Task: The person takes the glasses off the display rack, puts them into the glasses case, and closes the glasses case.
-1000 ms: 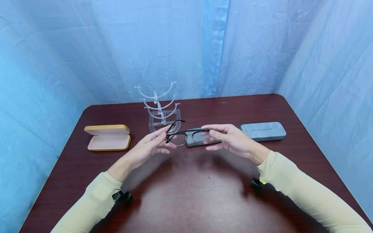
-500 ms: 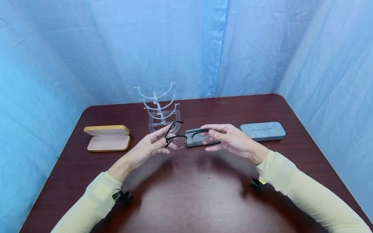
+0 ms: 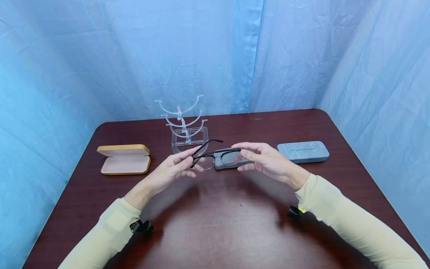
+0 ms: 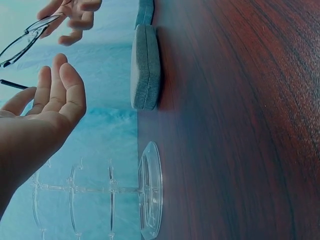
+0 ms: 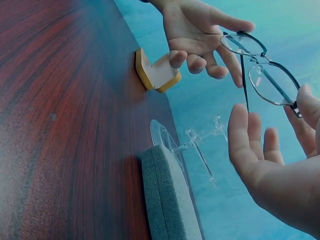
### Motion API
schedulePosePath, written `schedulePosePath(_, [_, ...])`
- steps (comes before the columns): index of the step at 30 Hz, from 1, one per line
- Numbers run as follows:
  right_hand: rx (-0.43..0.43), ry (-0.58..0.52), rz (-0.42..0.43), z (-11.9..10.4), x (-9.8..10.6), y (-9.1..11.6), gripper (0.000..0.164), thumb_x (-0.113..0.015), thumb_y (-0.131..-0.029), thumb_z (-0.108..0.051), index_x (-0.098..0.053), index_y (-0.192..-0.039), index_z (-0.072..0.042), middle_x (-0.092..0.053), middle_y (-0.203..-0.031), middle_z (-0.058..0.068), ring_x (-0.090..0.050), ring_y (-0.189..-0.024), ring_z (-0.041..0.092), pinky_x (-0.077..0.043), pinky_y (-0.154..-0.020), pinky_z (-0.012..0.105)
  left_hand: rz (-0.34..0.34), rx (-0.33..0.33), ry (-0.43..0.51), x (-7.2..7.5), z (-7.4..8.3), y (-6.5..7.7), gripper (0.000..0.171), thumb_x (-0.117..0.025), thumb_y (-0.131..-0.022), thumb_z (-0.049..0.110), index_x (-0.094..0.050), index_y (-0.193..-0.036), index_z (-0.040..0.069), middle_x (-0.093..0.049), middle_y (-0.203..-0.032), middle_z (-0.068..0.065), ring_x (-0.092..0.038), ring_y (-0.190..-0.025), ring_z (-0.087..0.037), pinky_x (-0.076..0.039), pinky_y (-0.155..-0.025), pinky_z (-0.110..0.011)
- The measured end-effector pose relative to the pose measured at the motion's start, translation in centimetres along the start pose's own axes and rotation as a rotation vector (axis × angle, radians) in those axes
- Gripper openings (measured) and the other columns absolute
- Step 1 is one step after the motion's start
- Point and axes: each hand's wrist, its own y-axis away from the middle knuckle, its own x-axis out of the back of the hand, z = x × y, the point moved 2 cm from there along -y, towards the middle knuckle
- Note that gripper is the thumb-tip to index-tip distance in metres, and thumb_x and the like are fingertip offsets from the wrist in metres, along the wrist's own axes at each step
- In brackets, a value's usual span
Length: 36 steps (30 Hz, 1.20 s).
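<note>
Both hands hold a pair of eyeglasses [image 5: 272, 85] in the air above the table, one at each end of the frame. The glasses have a black brow line, thin metal lower rims and clear lenses. My left hand [image 3: 169, 168] pinches the left end by thumb and fingers, and one black temple [image 3: 205, 145] sticks out beyond it. At the right end, my right hand [image 3: 267, 160] pinches the frame near the hinge, its lower fingers spread. Behind the glasses lies a grey glasses case [image 5: 165, 195], partly hidden by them and the right hand in the head view.
A clear three-tier glasses stand [image 3: 183, 121] rises behind the left hand. To the left, a yellow glasses case [image 3: 125, 164] lies open with a pale lining. A closed blue-grey case [image 3: 302, 151] is at the right. Blue curtains [image 3: 215, 56] surround the dark red table [image 3: 215, 224].
The glasses tilt slightly in the hands: the left end dipped, then came back up. The visible temple now reaches further right. Both hands stay almost in place.
</note>
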Motion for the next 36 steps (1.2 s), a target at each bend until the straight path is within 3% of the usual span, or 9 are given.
schedulePosePath(5, [0.040,0.019,0.002,0.05,0.23,-0.06,0.040,-0.062,-0.103,-0.015,-0.057,-0.142,-0.003,-0.037,-0.156,0.007,-0.048,-0.134,0.034,-0.053,-0.098,0.051,0.019,-0.003,-0.015,0.00,0.01,-0.15,0.053,-0.051,-0.108,0.031,-0.039,-0.158,0.015,-0.059,-0.139,-0.017,-0.064,-0.116,-0.026,-0.055,-0.094,-0.037])
schedulePosePath(12, [0.085,0.065,-0.001,0.09,0.30,-0.23,0.040,-0.060,-0.104,-0.014,-0.057,-0.139,0.005,-0.024,-0.164,-0.001,-0.040,-0.141,0.026,-0.052,-0.099,0.052,0.045,-0.011,-0.054,0.17,-0.15,-0.27,0.050,-0.051,-0.109,0.031,-0.044,-0.155,0.014,-0.061,-0.132,-0.021,-0.064,-0.116,-0.032,-0.055,-0.095,-0.039])
schedulePosePath(22, [0.085,0.068,-0.011,0.08,0.40,-0.32,0.037,-0.061,-0.104,-0.013,-0.060,-0.137,0.002,-0.029,-0.163,-0.001,-0.037,-0.144,0.026,-0.052,-0.099,0.052,0.029,0.006,-0.068,0.25,0.02,-0.35,0.046,-0.051,-0.108,0.033,-0.050,-0.151,0.018,-0.065,-0.121,-0.019,-0.062,-0.113,-0.040,-0.054,-0.096,-0.040])
schedulePosePath(28, [0.043,0.065,-0.018,0.16,0.46,-0.37,0.043,-0.062,-0.104,-0.017,-0.056,-0.144,-0.004,-0.036,-0.161,0.006,-0.043,-0.141,0.028,-0.053,-0.098,0.050,0.038,0.026,-0.068,0.39,-0.14,-0.39,0.046,-0.051,-0.108,0.034,-0.052,-0.150,0.015,-0.065,-0.120,-0.019,-0.058,-0.115,-0.049,-0.055,-0.095,-0.037])
schedulePosePath(36, [0.012,0.081,0.001,0.20,0.41,-0.32,0.045,-0.063,-0.103,-0.020,-0.054,-0.145,-0.006,-0.047,-0.151,0.010,-0.054,-0.131,0.029,-0.055,-0.096,0.047,0.046,0.036,-0.073,0.41,-0.15,-0.38,0.047,-0.051,-0.108,0.035,-0.052,-0.150,0.014,-0.065,-0.118,-0.019,-0.063,-0.109,-0.040,-0.055,-0.095,-0.039])
